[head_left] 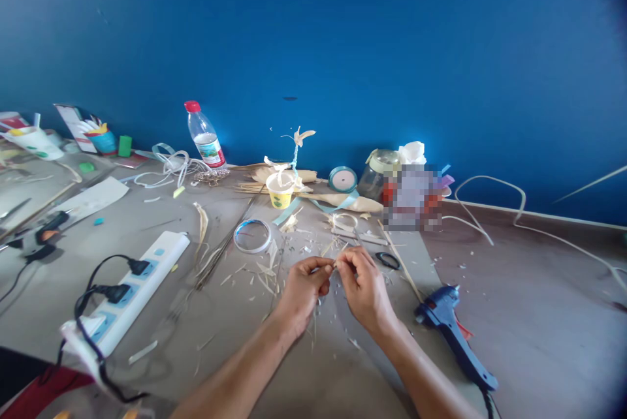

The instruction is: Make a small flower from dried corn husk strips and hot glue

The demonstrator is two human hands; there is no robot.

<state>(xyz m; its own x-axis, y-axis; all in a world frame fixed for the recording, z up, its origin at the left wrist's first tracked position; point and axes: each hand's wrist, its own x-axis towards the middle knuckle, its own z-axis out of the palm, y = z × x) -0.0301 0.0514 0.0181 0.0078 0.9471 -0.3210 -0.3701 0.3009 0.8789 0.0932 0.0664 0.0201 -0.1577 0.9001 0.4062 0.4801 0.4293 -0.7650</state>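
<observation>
Both hands meet over the middle of the table, fingertips nearly touching. My left hand (309,282) is closed in a pinch, thumb against forefinger. My right hand (361,279) pinches at the same spot. Whatever is between the fingertips is too small to name. Around them lie pale scraps and shavings (264,272). Just right of my right hand is a black ring (388,260), perhaps a roll of tape. Farther right rests a blue glue gun (455,334). Beyond my left hand is a white and blue tape ring (252,236).
A white power strip (147,282) with black plugs lies at left, near another glue gun (42,233). Toward the blue wall stand a bottle with a red cap (206,138), a yellow and white cup (281,194), a ribbon spool (343,179) and a clear jar (375,174).
</observation>
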